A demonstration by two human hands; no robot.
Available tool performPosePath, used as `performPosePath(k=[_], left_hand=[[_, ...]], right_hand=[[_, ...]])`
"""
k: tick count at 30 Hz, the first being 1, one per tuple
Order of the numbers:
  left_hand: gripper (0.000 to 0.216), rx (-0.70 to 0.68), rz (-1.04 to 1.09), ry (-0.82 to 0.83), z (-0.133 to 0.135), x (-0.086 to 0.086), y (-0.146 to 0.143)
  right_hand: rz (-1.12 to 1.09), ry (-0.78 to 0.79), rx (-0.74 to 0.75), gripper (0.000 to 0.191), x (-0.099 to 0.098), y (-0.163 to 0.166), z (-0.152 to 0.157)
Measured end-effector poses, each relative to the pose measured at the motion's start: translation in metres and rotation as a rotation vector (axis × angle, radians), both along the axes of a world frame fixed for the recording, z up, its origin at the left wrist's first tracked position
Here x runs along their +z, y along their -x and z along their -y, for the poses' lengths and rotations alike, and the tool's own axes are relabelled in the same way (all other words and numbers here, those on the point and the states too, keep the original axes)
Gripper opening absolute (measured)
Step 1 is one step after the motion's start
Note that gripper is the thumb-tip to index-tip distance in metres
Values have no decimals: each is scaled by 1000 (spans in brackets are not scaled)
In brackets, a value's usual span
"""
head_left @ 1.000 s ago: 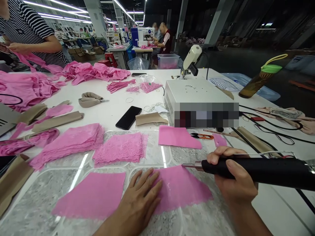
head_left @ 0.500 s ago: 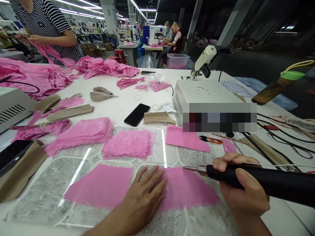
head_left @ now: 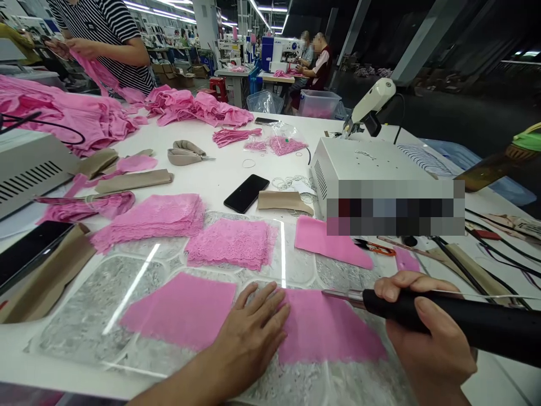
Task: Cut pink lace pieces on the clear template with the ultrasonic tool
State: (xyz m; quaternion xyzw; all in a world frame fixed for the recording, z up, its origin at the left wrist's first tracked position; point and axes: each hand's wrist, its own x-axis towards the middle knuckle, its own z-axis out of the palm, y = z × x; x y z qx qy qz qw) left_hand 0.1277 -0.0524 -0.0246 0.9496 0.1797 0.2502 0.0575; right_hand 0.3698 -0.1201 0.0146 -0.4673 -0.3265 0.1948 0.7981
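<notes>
My left hand (head_left: 256,332) lies flat with its fingers stretched out, pressing the left side of a pink fabric piece (head_left: 329,332). My right hand (head_left: 426,327) is wrapped round a thick black-handled tool (head_left: 456,318) with a slim metal tip. The tip meets the top edge of that fabric, right of my left fingers. Another pink piece (head_left: 186,310) of similar shape lies flat to the left of my left hand. Both pieces rest on a grey marble-patterned mat (head_left: 93,316). Beyond them sit a lace-edged pink stack (head_left: 232,242) and a second pink stack (head_left: 156,220).
A grey control box (head_left: 367,163) stands back right. Near it lie a folded pink cloth (head_left: 329,242), orange-handled snips (head_left: 380,248) and cables. A black phone (head_left: 246,193) is mid-table; another phone (head_left: 29,248) lies at left. A person in stripes (head_left: 105,45) handles pink fabric across the table.
The view has swung slightly left, so most things sit further right in the picture. My left hand stays on the fabric, and the tool tip remains at its top edge.
</notes>
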Motion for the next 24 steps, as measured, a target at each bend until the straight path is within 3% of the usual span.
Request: performPosePath(k=[18,24], left_hand=[[28,26,12,-38,1,-4,0],[29,12,25,-66,-4,-9,2]], right_hand=[[77,-42,194,4,-4,25,-11],[18,-84,75,7,6,11,-10]])
